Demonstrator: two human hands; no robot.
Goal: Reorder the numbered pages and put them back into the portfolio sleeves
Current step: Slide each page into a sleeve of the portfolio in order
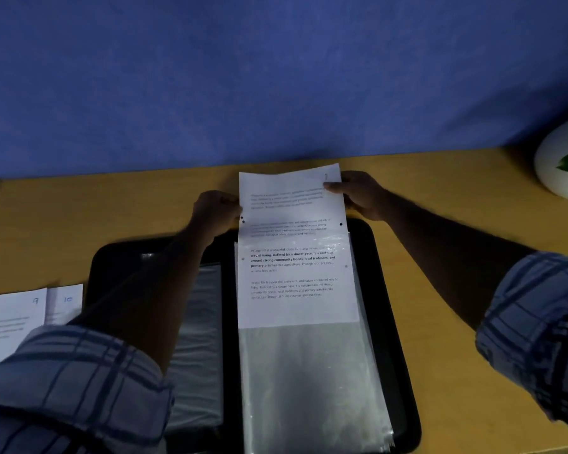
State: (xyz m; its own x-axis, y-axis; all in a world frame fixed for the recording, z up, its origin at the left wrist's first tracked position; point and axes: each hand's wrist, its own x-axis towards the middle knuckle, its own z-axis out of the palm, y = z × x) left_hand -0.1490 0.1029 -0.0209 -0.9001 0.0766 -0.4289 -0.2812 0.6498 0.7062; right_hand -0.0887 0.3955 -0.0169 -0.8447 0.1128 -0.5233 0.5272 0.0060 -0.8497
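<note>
1. White printed paper page [295,204] is sitting lengthwise in the mouth of the clear plastic sleeve [312,381]. That's the right-hand leaf of the open black portfolio [387,290] on the yellow wooden surface [440,198].
2. Approx. the lower half is showing inside the sleeve; the upper half is sticking out the far end.
3. Left hand [215,213] is pinching the page's left edge w/ curled fingers, just beyond the sleeve mouth.
4. Right hand [358,194] is pinching the top-right corner, thumb on the printed face, fingers behind.
5. Key relation: the page's long axis is lining up w/ the sleeve's, both running from far side to the person. The unfilled sleeve length is lying nearer the body than both hands.
6. So the next push, imo, is heading straight toward the body, both hands sharing it. The right hand is sitting slightly farther up.
7. White sheets marked 9 and 10 [35,301] are lying left of the portfolio, prob. waiting their turn.
</note>
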